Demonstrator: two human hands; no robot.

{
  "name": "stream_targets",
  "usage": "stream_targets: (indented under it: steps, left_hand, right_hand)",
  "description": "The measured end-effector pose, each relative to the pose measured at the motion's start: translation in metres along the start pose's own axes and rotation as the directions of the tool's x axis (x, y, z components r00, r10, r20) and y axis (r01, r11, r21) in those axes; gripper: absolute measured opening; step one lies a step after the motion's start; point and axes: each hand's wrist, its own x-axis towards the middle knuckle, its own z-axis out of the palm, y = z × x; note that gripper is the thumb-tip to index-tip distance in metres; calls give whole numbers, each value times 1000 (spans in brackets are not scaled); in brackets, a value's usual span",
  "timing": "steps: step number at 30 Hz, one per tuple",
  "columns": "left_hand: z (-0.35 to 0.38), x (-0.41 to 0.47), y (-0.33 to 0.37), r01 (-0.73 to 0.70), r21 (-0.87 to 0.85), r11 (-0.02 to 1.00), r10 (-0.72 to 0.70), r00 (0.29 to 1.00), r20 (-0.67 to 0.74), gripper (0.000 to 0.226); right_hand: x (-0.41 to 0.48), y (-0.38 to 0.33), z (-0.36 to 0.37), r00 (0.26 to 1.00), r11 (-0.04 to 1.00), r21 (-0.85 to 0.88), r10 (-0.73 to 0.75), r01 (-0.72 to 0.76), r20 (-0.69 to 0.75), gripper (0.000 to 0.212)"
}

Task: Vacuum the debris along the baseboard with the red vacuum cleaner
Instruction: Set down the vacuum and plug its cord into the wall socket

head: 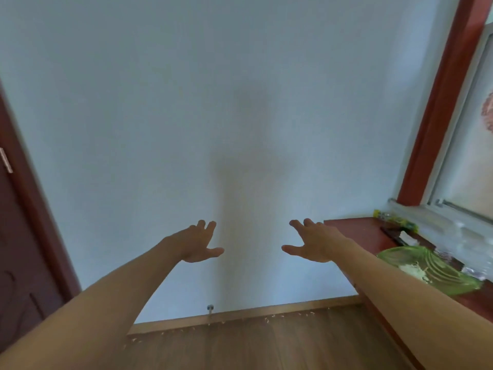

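Small pale bits of debris [266,319] lie scattered on the wooden floor along the wooden baseboard [240,315] at the foot of a white wall. My left hand [198,243] and my right hand [312,243] are both stretched out in front of me at mid-height, fingers spread, holding nothing. They hang well above the floor and apart from each other. No red vacuum cleaner is in view.
A dark red door [18,249] stands at the left. At the right, a red table [357,233] holds a green glass dish [437,273] under a red-framed window [448,116]. A small door stop [210,308] sticks out above the baseboard.
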Motion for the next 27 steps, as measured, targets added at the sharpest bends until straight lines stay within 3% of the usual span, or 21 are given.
stream_targets:
  steps: [18,27]
  left_hand:
    - [-47,80,25,-244,39,969,246,966,-76,83]
    - [-47,165,-8,-481,63,874,484,873,-54,81]
  right_hand:
    - [6,32,-28,981,981,9,193,-193,26,84]
    - [24,-3,-45,927,927,5,373,-374,45,79]
